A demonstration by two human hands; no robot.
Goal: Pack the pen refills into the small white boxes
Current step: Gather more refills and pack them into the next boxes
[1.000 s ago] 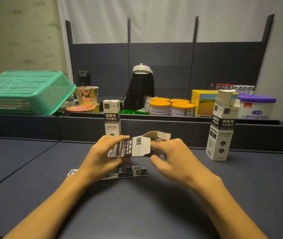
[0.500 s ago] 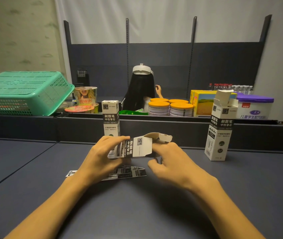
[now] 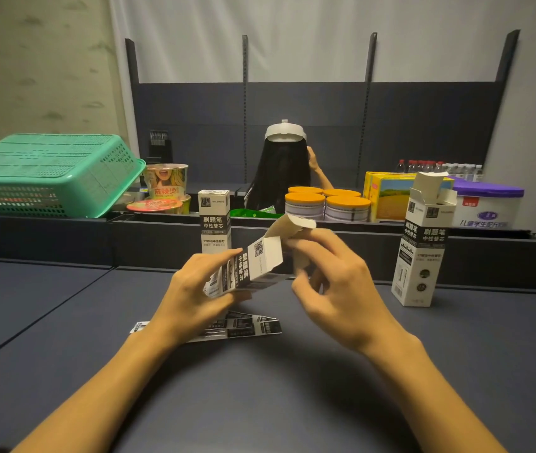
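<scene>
My left hand grips a small white box lying sideways above the table, its open end pointing right. My right hand is at that open end, its fingertips on the raised lid flap. Flat unfolded boxes lie on the table under my hands. One closed white box stands upright behind my left hand. Another upright box with its top flaps open stands at the right. I see no loose pen refills.
A low dark wall runs across behind the table. Beyond it are a green basket, instant noodle cups, orange-lidded cans, a yellow carton and a purple-lidded tub. A person sits facing away.
The box has tilted up at its open end and risen slightly. My right hand has lifted the lid flap higher. The far person's hand has gone up to the head.
</scene>
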